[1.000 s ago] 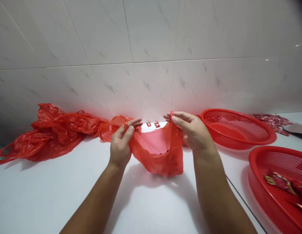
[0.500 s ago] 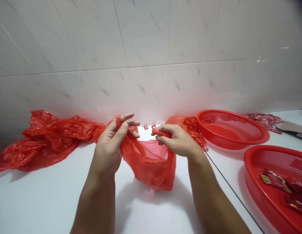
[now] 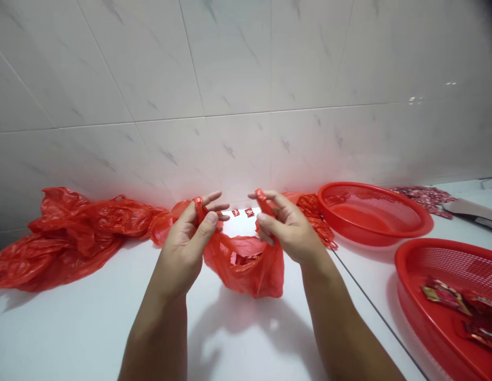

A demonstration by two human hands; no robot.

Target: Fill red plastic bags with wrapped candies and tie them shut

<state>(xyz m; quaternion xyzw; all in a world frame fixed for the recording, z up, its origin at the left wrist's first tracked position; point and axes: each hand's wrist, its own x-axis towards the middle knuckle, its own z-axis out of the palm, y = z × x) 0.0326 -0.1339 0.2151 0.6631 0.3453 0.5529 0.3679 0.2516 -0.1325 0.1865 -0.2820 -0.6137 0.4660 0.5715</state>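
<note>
A thin red plastic bag (image 3: 246, 278) hangs by its handles between my two hands, its mouth partly open. Small red pieces show inside it, too unclear to name. One handle is looped over the fingers of my left hand (image 3: 192, 235), with the thumb against it. The other handle passes round a finger of my right hand (image 3: 283, 222), which grips it with thumb and fingers. Behind the bag, two small red wrapped packets (image 3: 242, 212) lie near the wall.
Crumpled red plastic bags (image 3: 79, 233) are heaped at the left. More red plastic (image 3: 311, 211) lies behind my right hand. At right stand a red mesh basket (image 3: 375, 238) and a nearer basket (image 3: 408, 264) with wrapped packets (image 3: 444, 296). Small red-and-white packets (image 3: 422, 198) lie behind.
My right hand first came down and in with its handle, then rose again. The bag's mouth has narrowed, and my hands are closer together. The view has shifted slightly.
</note>
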